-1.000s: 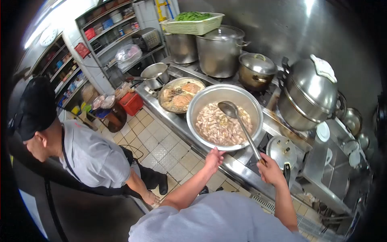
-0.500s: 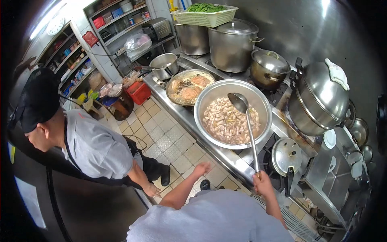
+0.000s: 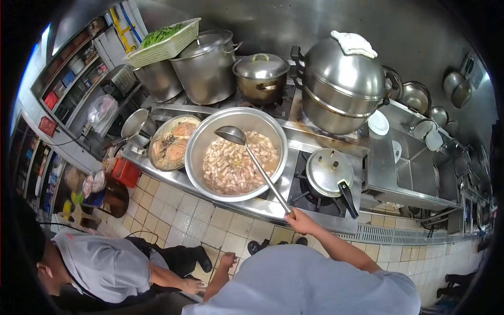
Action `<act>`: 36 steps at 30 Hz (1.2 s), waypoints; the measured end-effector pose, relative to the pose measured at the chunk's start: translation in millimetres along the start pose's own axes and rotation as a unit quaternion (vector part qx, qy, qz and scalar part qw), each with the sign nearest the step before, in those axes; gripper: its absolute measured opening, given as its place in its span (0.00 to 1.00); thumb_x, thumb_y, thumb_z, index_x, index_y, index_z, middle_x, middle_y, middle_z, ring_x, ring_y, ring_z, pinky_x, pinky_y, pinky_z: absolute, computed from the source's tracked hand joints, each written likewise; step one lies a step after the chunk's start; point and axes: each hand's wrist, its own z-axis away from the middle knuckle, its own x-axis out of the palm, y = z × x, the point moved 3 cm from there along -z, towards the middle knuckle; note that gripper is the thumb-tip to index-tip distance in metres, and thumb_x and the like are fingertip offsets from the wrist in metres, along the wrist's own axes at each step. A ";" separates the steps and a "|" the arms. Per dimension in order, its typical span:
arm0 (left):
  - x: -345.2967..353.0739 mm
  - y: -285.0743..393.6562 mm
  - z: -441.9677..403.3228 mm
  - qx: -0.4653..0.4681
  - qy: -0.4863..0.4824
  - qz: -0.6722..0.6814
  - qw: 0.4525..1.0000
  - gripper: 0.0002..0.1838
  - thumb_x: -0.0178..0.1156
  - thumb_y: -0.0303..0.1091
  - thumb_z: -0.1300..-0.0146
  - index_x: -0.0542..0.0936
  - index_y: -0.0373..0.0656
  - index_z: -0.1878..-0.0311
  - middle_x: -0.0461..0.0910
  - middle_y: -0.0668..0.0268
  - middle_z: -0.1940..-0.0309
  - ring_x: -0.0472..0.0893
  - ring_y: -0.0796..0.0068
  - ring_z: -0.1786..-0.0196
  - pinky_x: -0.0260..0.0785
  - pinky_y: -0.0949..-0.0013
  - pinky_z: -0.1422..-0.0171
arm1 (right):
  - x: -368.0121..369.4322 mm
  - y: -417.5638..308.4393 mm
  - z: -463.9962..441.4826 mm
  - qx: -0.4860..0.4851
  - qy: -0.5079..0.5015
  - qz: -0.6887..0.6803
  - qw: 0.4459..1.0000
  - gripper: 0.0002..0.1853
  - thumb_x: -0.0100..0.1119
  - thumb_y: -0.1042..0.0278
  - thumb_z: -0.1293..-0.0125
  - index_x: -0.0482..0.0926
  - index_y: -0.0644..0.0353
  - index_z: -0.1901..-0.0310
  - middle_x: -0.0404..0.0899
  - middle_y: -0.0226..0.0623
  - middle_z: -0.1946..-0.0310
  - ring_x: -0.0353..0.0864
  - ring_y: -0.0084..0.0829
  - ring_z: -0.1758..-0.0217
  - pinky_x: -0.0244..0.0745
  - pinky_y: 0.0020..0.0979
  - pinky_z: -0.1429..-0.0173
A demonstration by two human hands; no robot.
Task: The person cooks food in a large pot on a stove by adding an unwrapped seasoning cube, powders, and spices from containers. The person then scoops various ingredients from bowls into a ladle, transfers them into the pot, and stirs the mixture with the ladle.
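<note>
My right hand (image 3: 300, 221) is closed around the handle end of a long metal ladle (image 3: 258, 167). Its bowl lies over pale chopped pieces in brownish liquid (image 3: 231, 163), which look like cut meat, in a large metal basin (image 3: 195, 181). The handle crosses the basin's near right rim. Low over the tiled floor, in front of my body, my left hand (image 3: 228, 260) hangs with loosely bent fingers and nothing visible in it. A pressure cooker (image 3: 328, 173) sits on a burner to the right of the basin.
Left of the basin are a pan with browned pieces (image 3: 173, 144) and a saucepan (image 3: 138, 127). Tall pots (image 3: 203, 73) and a steamer (image 3: 341, 79) stand behind. At lower left is a co-worker in a grey shirt (image 3: 105, 262). A sink (image 3: 420, 165) lies right.
My view has swung right, so the stove sits further left and more of the sink shows. The ladle stays in my right hand, its bowl still inside the basin. My left hand appears lower.
</note>
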 end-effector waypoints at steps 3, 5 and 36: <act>-3.2 16.9 -18.5 0.101 0.023 -0.161 0.981 0.18 0.49 0.43 0.37 0.78 0.39 0.56 0.82 0.56 0.66 0.81 0.65 0.72 0.72 0.58 0.70 | -3.7 1.3 1.0 0.035 0.013 0.075 0.996 0.21 0.56 0.57 0.34 0.67 0.66 0.49 0.75 0.38 0.72 0.74 0.31 0.71 0.71 0.34 0.65; -3.1 13.2 -45.8 0.261 0.003 -0.297 0.919 0.19 0.50 0.43 0.38 0.79 0.38 0.55 0.82 0.54 0.66 0.81 0.63 0.69 0.72 0.56 0.64 | -2.5 -12.2 5.6 0.076 0.009 0.058 0.995 0.22 0.56 0.58 0.33 0.66 0.65 0.46 0.74 0.36 0.75 0.74 0.28 0.76 0.70 0.32 0.71; -5.1 16.5 16.6 0.011 0.042 -0.011 0.999 0.18 0.54 0.44 0.37 0.79 0.40 0.53 0.83 0.62 0.67 0.82 0.73 0.71 0.71 0.68 0.72 | 34.5 -3.6 25.2 0.123 -0.039 -0.223 0.966 0.09 0.50 0.62 0.28 0.69 0.57 0.53 0.66 0.26 0.80 0.65 0.19 0.83 0.64 0.25 0.78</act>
